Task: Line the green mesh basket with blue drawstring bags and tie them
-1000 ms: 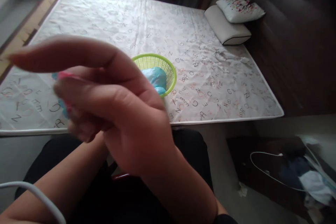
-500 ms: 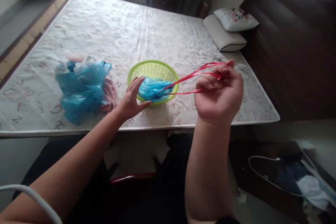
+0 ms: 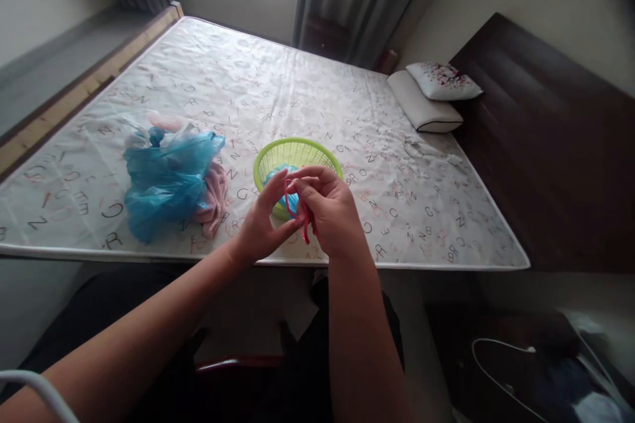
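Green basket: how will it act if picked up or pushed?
The green basket is probably light for its size, its visible wall being an open mesh. It likely keeps its shape, since the visible rim curves evenly. Pushed, it would more likely slide than roll: it stands upright on the mattress.

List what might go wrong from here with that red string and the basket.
The thin red string might slip or tangle, as it hangs in loose strands at the right hand.

The green basket stands near the mattress's front edge, with both hands close to it, so a bump could shift or tip it.
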